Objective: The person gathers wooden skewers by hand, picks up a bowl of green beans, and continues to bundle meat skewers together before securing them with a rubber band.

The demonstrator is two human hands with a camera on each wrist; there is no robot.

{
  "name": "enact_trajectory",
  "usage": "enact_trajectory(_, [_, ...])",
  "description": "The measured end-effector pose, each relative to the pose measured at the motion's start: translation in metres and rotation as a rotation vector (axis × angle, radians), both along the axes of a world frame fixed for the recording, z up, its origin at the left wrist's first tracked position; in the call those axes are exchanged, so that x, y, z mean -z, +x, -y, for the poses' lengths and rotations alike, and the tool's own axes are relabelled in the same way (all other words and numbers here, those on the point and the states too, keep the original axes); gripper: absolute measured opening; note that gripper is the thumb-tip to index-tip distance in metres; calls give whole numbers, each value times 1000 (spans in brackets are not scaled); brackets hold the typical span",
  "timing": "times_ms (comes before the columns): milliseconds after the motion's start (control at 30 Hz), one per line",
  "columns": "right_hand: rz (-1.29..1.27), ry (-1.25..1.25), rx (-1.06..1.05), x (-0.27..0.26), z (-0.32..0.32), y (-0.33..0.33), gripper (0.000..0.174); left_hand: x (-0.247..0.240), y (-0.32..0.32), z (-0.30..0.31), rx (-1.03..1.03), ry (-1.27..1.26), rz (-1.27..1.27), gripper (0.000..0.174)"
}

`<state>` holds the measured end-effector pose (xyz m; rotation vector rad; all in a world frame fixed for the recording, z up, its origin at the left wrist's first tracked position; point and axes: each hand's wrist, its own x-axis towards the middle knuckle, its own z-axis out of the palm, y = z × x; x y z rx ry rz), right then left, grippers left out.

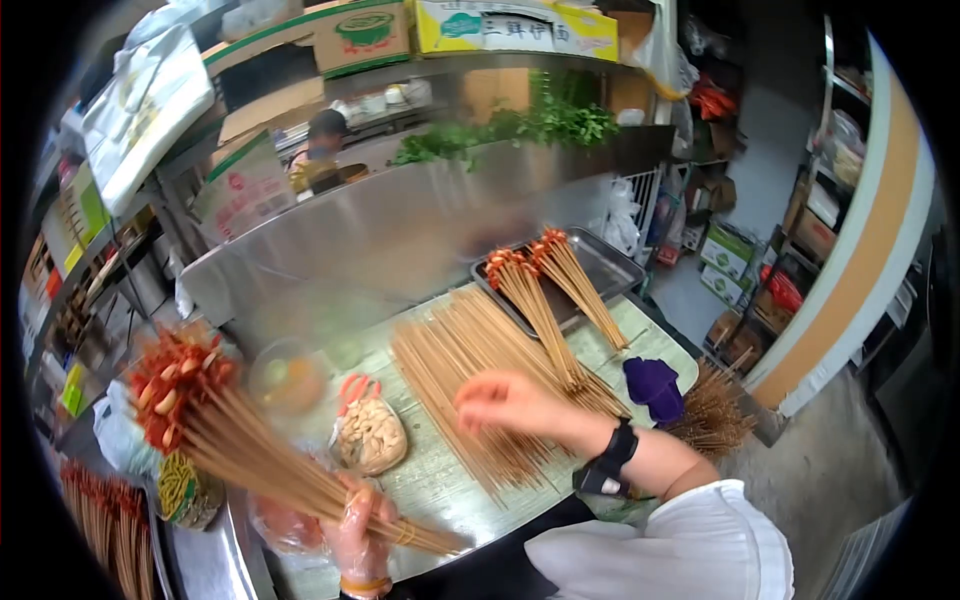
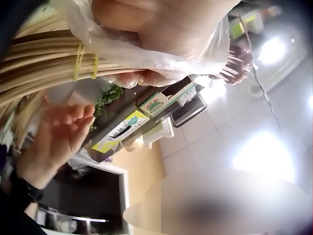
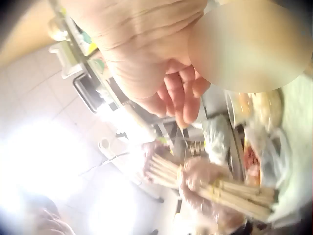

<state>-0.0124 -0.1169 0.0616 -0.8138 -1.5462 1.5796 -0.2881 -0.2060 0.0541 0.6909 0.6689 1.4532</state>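
Observation:
My left hand (image 1: 360,535), in a clear plastic glove, grips a thick bundle of wooden skewers (image 1: 270,450) near its lower end. Red pieces with pale bits (image 1: 180,385) crowd the bundle's upper end, which tilts up to the left. Yellow rubber bands (image 2: 79,62) circle the sticks beside the glove in the left wrist view. My bare right hand (image 1: 510,402) hangs over a spread of loose skewers (image 1: 440,350), its fingers loosely curled and holding nothing visible. A dark band with a device (image 1: 607,465) wraps the right wrist.
Two finished-looking bundles (image 1: 535,300) lean on a metal tray (image 1: 625,265) at the back right. Near the middle sits a bag of pale pieces (image 1: 370,440). A purple cloth (image 1: 654,388) lies at the table's right edge. More red-tipped skewers (image 1: 105,520) stand lower left.

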Motion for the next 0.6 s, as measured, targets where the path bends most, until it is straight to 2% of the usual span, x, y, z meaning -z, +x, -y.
enact_trajectory(33, [259,205,256,-4,-13,21,53,-17,5,7,-93,-18,-202,35])
enact_trajectory(67, [523,405,505,-4,-25,45,65,-22,6,10,-154,-19,-299,35])
enact_trajectory(133, [1104,567,833,1,-39,82,93,-25,6,17,-209,-7,-375,34])
enact_trajectory(233, [1499,280,628,21,-52,98,113,-23,0,29,-239,-12,-430,33])
enact_trajectory(333, [1704,267,696,43,-75,136,117,-26,-4,41,-269,-29,-485,33])
enact_trajectory(367, [1734,214,722,36,-75,145,119,-27,-5,46,-287,-37,-501,33])
enact_trajectory(467, [1572,-9,751,16,-70,176,128,-32,-7,53,-319,-44,-534,32])
enact_trajectory(500, [1458,-49,724,32,-78,196,132,-24,-18,56,-236,-20,-517,50])
enact_trajectory(533, [1344,-72,696,39,-86,207,135,-18,-22,57,-231,-6,-500,54])
enact_trajectory(600, [1396,-82,671,49,-92,212,135,-12,-27,60,-230,13,-468,64])
